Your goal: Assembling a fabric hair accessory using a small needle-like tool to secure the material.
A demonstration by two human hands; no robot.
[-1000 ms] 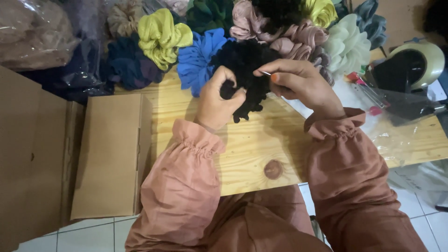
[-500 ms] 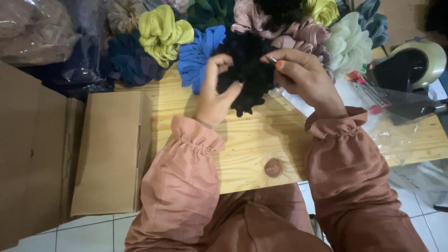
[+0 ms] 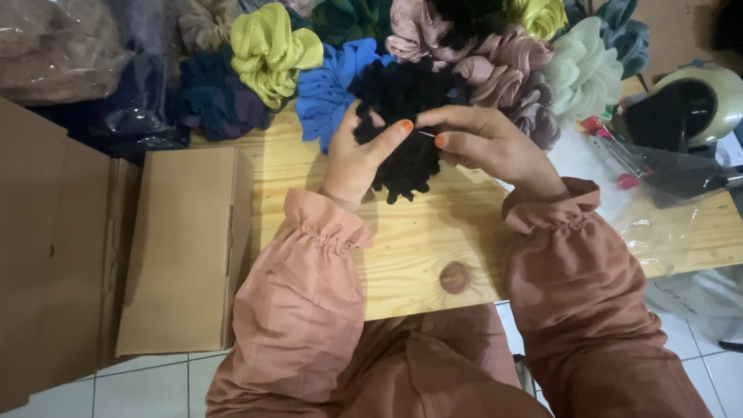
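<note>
Above the table (image 3: 309,232), the left hand (image 3: 357,159) grips a black scrunchie (image 3: 402,116), thumb pressed on its front. The right hand (image 3: 487,143) pinches a thin needle (image 3: 426,134) between thumb and forefinger, its tip at the scrunchie. Just behind lie a blue scrunchie (image 3: 329,89), a lime one (image 3: 271,50) and pink ones (image 3: 495,66). A cardboard box (image 3: 182,248) sits left, a tape dispenser (image 3: 689,104) right.

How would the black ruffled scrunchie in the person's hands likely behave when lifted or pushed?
Probably floppy: the black scrunchie droops in ruffles below the left hand. Likely light, since fingertips alone hold it. Unlikely to roll or slip, being soft gathered fabric.
</note>
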